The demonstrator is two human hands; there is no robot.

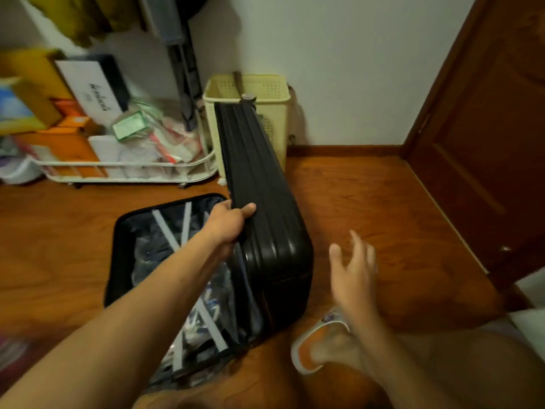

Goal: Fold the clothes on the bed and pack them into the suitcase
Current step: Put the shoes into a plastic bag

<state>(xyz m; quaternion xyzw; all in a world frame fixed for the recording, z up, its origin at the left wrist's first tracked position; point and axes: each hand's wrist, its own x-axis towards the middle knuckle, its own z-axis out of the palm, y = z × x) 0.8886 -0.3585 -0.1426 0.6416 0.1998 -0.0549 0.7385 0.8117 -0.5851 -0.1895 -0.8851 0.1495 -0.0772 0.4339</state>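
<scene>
One black suitcase (212, 261) lies open on wooden floor (368, 202), clothes (165, 255) strapped into left half, lid (259, 208) raised upright at right. Your left hand (228, 222) grips lid's edge. Your right hand (354, 273) hovers right of lid, fingers spread, holding nothing. Cream basket (265, 113) beyond, against far wall.

A wooden floor (368, 202) meets a white wall (339, 54); a brown door (486, 113) stands right, a cream basket (271, 93) in the corner.

Left hand (228, 221) at 12 o'clock, arm extended, fingers and thumb curled in a grip. Right hand (352, 268) at 3 o'clock, raised, fingers spread and relaxed, holding nothing.
</scene>
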